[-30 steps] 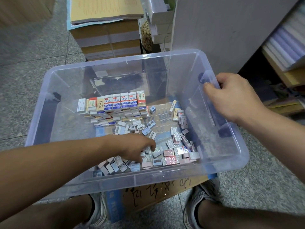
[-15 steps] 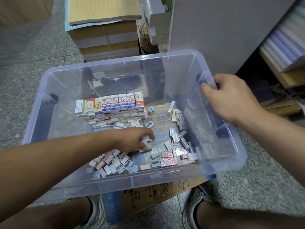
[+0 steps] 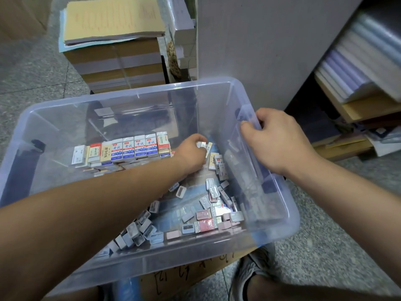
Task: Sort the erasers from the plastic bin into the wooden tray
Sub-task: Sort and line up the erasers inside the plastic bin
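- A clear plastic bin (image 3: 138,95) with rounded corners fills the middle of the frame.
- Left hand (image 3: 188,149), at centre, pinches a small white eraser (image 3: 202,144) in curled fingers.
- Right hand (image 3: 280,137) grips the bin's right rim.
- Block-shaped, paper-sleeved erasers (image 3: 130,148) stand in a left-to-right row, long axes toward the frame's top.
- Loose ones (image 3: 206,216) lie scattered at lower centre.

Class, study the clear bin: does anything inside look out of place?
The boxed erasers stand in a neat back row, but the small pieces lie tumbled at all angles across the near right of the bin.
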Available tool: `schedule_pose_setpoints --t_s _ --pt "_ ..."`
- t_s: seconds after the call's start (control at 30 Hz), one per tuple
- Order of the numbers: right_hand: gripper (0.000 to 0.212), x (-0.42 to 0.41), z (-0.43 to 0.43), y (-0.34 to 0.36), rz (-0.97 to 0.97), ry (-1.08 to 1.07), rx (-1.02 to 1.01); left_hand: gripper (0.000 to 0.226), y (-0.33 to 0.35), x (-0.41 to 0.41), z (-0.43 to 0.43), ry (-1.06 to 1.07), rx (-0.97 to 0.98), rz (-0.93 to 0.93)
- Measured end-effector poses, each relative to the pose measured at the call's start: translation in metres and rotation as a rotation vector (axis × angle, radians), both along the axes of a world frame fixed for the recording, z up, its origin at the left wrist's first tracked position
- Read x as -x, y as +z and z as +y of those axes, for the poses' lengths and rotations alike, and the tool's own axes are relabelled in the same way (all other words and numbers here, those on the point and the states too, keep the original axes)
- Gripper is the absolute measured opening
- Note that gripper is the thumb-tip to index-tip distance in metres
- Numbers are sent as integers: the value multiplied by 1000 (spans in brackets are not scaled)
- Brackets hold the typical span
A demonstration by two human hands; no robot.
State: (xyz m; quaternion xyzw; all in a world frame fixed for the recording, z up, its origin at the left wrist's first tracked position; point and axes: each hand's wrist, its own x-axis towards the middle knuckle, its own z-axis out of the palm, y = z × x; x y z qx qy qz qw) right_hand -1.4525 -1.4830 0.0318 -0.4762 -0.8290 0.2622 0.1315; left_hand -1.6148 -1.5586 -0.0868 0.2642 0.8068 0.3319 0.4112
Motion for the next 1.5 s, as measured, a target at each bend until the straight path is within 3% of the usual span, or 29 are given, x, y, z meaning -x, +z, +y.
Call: schedule_pose_setpoints --t_s 0.27,0.37,0.67,0.93,1.17,1.3,1.5 --pt "37 -1 2 -2 15 7 1 46 -9 -7 13 -198 123 92" --pt "38 -1 2 -2 21 5 5 51 -12 -11 12 -158 144 94" --pt "37 -2 2 -3 31 10 14 59 -22 -17 4 -212 7 58" --pt "38 -2 2 -2 33 4 19 119 -14 -20 7 -333 117 65" --pt "37 -1 2 -2 44 1 26 93 -20 -19 10 -251 107 14" --pt "36 -1 3 -3 40 0 25 60 -16 -21 12 -221 106 -68" --pt "36 -1 3 -3 34 -3 20 58 -9 -19 12 -153 134 -128"
